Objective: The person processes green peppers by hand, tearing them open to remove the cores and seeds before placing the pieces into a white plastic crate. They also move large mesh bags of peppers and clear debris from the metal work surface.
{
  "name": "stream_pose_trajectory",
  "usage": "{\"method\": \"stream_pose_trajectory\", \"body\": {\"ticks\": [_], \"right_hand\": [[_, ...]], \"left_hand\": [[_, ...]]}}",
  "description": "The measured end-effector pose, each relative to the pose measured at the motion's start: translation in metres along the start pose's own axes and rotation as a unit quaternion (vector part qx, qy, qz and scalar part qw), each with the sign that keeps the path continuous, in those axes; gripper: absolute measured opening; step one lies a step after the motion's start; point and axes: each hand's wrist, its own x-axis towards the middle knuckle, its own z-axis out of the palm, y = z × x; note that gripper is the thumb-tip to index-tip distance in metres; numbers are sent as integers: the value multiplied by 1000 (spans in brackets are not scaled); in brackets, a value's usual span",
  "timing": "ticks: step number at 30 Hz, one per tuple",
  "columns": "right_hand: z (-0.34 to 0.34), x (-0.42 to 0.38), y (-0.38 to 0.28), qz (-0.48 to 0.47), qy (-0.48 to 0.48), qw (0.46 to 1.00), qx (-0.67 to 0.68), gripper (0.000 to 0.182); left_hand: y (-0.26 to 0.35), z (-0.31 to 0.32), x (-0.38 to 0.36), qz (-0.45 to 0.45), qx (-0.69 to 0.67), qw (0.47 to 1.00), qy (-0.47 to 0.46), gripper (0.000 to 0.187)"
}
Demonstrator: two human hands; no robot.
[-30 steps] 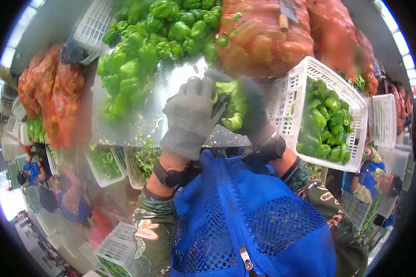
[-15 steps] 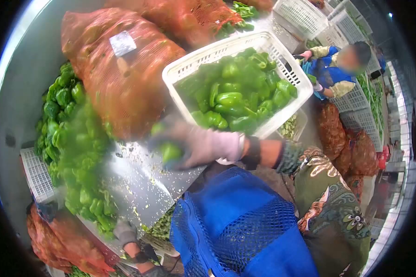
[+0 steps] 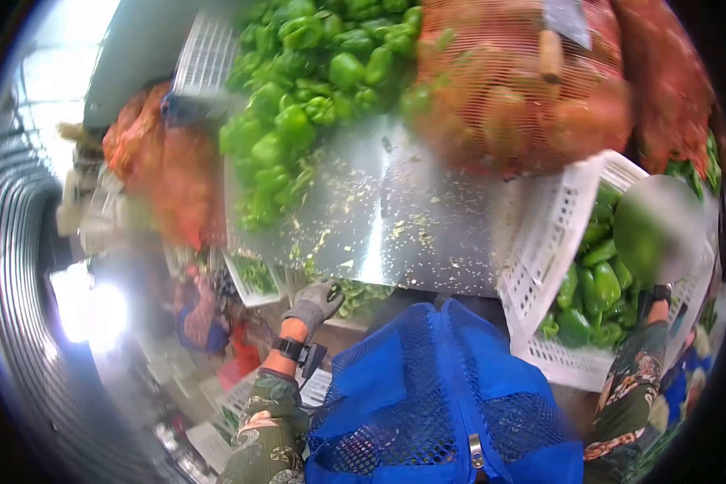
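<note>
My left hand (image 3: 315,302), in a grey glove, is at the near edge of the metal table (image 3: 427,234), fingers curled. What they hold, if anything, is hidden. Over the white crate (image 3: 550,250) at the right, a smeared round patch covers most of my right hand (image 3: 663,250), so its fingers do not show. Green bell peppers (image 3: 598,286) lie in that crate below and beside it. A heap of green bell peppers (image 3: 290,125) spreads over the table's left side.
A full orange mesh sack (image 3: 516,113) rests at the table's back, with another red mesh sack (image 3: 669,97) to its right. Pale scraps litter the metal. Beyond the table's left end are an orange sack (image 3: 173,177), a white crate (image 3: 210,52) and a person (image 3: 202,323).
The view has swung left. My right hand, which held green bell peppers above the table, is now over the crate. My left hand has come away from the pepper heap to the near edge.
</note>
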Motion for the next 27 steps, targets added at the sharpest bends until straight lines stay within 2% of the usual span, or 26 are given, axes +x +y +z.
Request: {"method": "stream_pose_trajectory", "body": {"ticks": [3,6,7,9,10,11,12,13,14,15,16,17,18,20,21,22,23,24,25,26,27], "right_hand": [[9,19,5,-17,-16,999,-44,51],[7,10,33,-40,1,998,-51,51],[-2,4,39,-51,17,998,-39,51],[-25,-11,49,-65,52,996,19,51],[-43,-24,51,-51,66,994,74,51],[-74,-39,43,32,70,979,190,52],[-100,-53,21,112,74,943,305,52],[-123,-68,-29,128,173,907,361,48],[-146,-82,-79,129,271,862,408,43],[-166,-101,-138,106,315,841,427,42],[-180,-119,-205,68,310,842,437,42],[-191,-138,-274,28,282,848,448,42],[-195,-154,-344,-14,231,857,460,42],[-191,-177,-466,-85,79,871,478,44],[-181,-183,-516,-111,-7,867,486,45],[-164,-186,-559,-126,-91,852,500,47],[-136,-188,-593,-140,-158,810,547,47],[-99,-184,-620,-80,-240,769,588,52],[-75,-193,-647,-159,-277,733,601,58],[-33,-196,-666,-175,-285,738,586,67],[-15,-207,-684,-132,-352,706,600,75]], "left_hand": [[-6,11,4,-35,0,999,-22,38],[-3,4,7,-37,-2,999,40,38],[-18,-1,21,-27,-40,998,32,39],[-24,-45,44,-56,-45,991,116,42],[-43,-51,74,-60,-26,974,217,46],[-62,-58,107,-64,-6,947,316,50],[-68,-84,136,-50,-26,925,377,57],[-68,-115,163,-36,-46,899,434,63],[-68,-144,193,-51,-61,897,435,71],[-66,-166,225,-65,-75,895,435,79],[-64,-176,262,-102,-95,917,373,85],[-61,-185,293,-138,-112,934,311,92],[-54,-195,306,-165,-185,933,263,93],[-64,-187,338,-173,-270,908,269,92],[-65,-179,334,-146,-283,905,283,91],[-67,-161,320,-120,-295,902,293,90],[-82,-114,333,-34,-309,871,381,88],[-70,-108,296,-56,-329,875,350,76],[-59,-98,255,31,-533,809,245,71],[-54,-62,246,119,-535,780,302,68],[-37,-67,204,102,-426,858,269,70]]}}
